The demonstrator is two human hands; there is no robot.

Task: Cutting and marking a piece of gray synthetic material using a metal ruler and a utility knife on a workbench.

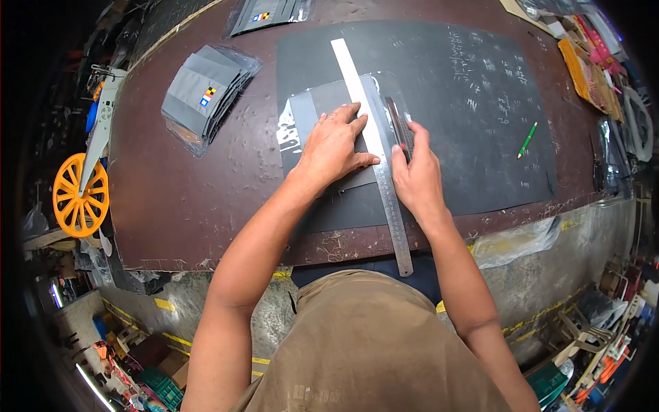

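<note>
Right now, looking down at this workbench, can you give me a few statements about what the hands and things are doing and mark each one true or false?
1. The left hand presses flat on a grey sheet beside the metal ruler. True.
2. The right hand holds a dark knife-like tool against the ruler's right edge. True.
3. The green pen is in the left hand. False: it lies alone on the black mat, to the right of both hands.
4. The ruler lies wholly on the table. False: its near end sticks out over the table's front edge.
5. A stack of grey pieces lies to the left of the mat. True.
</note>
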